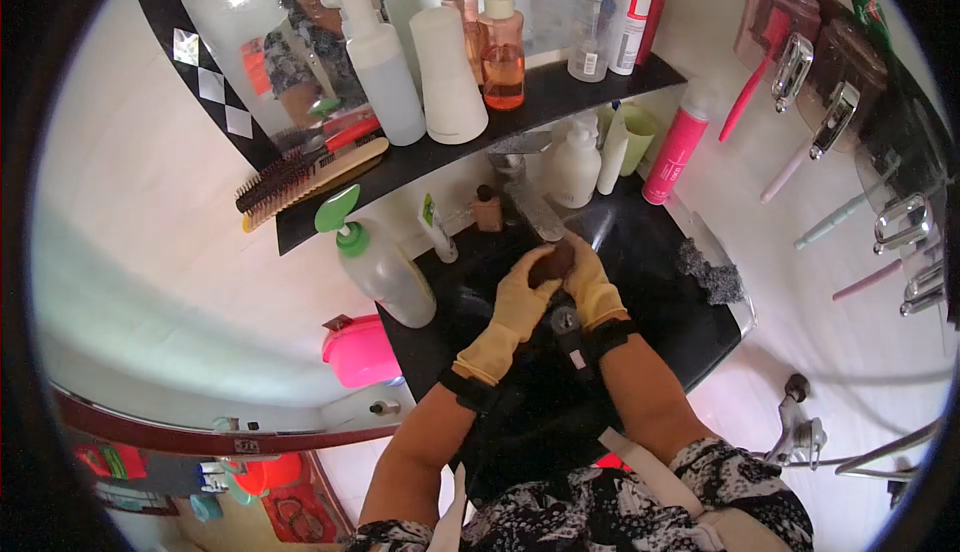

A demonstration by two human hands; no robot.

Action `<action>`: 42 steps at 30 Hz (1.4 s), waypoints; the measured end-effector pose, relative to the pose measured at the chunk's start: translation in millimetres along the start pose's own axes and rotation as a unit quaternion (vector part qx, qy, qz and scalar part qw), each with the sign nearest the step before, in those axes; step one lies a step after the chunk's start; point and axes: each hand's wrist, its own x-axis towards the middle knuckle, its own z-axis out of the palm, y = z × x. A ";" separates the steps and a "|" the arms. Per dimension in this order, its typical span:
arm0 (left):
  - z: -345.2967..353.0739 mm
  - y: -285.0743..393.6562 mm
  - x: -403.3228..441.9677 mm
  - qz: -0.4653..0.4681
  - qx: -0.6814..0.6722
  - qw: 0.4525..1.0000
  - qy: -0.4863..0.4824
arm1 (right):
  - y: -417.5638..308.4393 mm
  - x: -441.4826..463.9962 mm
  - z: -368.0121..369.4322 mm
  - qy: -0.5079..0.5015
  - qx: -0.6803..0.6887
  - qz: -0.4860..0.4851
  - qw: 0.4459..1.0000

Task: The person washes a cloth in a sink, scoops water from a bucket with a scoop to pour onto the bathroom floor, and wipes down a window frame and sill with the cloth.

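Both of my hands wear pale yellow rubber gloves and meet over the black sink [530, 372], just below the mouth of the metal faucet [530, 202]. Between them is a dark brown rounded object [549, 266], whose kind I cannot make out. My left hand [520, 300] curls its fingers around the near left side of it. From the other side my right hand [590, 282] grips it, partly hidden behind it. A dark item with a round grey disc [566, 320] shows below the hands, close to the right wrist.
A green-topped pump bottle [388, 270] stands left of the sink, near a small tube [438, 230]. Behind are a white pump bottle [575, 167] and a pink spray can [677, 152]. Grey mesh [710, 272] lies at right. A black shelf [540, 102] with several bottles overhangs the faucet.
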 end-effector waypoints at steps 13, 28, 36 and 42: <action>9.6 -13.6 31.4 -0.460 -0.402 0.787 -0.087 | -28.5 -8.9 -11.7 0.052 -0.462 -0.255 0.848; 6.0 1.3 21.0 -0.031 0.086 0.996 -0.023 | -31.7 -38.3 6.7 -0.046 -0.022 0.234 0.971; -9.0 4.8 -6.5 0.057 0.075 0.992 -0.082 | 27.2 24.6 -24.1 -0.023 0.141 0.158 0.977; 3.3 -10.1 -17.5 -0.244 -0.247 0.928 0.136 | 39.0 21.3 0.6 0.022 -0.179 -0.170 0.969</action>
